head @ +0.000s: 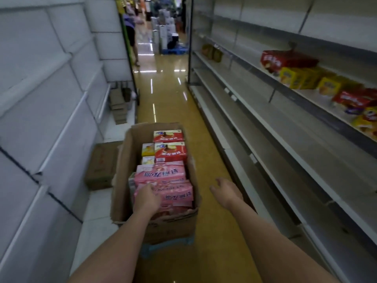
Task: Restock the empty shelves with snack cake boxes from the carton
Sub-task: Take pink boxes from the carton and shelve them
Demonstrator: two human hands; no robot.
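At the near end of the carton (130, 160), the top pink box (173, 194) lies flat with its long axis running across the carton, side wall to side wall. It rests on more pink boxes, and a second pink stack (161, 173) sits just beyond it. Farther along are red boxes (171, 153) and, against the left wall, small yellow ones (148, 149).

The left hand (147, 199) is over the left end of that top pink box, fingers bent down onto it and touching; whether they have closed round the edge I cannot tell. The right hand (225, 192) hangs outside the right wall of the carton, over the floor (206, 139), fingers loosely spread and holding nothing.

So the left hand is plainly the nearer one, and the box stretches away from it toward the right. A two-handed lift would probably need the right hand to come inward over the carton wall to the box's far end.

The shelves (275, 139) to be filled run along the right side of the aisle, mostly bare, with a few red and yellow packs (302, 78) on an upper level. The box would have to travel right and upward.
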